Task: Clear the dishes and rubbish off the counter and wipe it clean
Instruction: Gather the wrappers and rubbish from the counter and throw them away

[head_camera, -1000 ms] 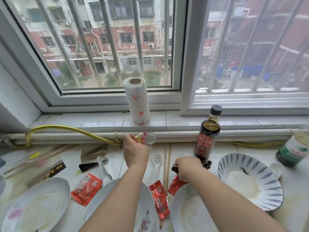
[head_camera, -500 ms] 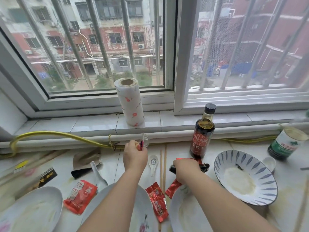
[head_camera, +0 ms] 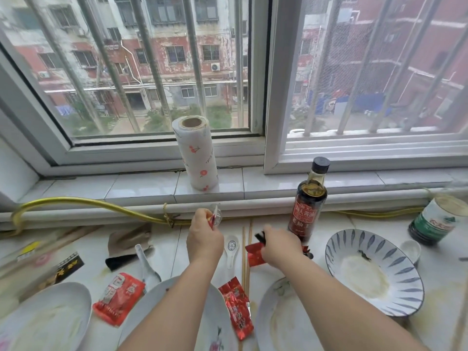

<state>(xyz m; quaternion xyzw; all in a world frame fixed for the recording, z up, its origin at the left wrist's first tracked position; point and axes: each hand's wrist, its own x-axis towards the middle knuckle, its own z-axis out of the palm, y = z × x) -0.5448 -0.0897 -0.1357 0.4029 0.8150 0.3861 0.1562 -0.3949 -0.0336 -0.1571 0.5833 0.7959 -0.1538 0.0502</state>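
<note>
Head view, left hand (head_camera: 203, 239) pinching clear wrapper (head_camera: 216, 215), right hand (head_camera: 279, 245) gripping red packet (head_camera: 254, 254), three plates (head_camera: 45, 317).

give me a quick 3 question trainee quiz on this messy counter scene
1. True or false: the paper towel roll stands upright on the window sill.
2. What is the right hand gripping? A) red wrapper B) spoon C) chopsticks
3. Fill in: the soy sauce bottle has its black cap ____.

Key
1. True.
2. A: the red wrapper sticks out of the right hand, with a dark scrap above it. The left hand pinches a clear wrapper.
3. On.
</note>
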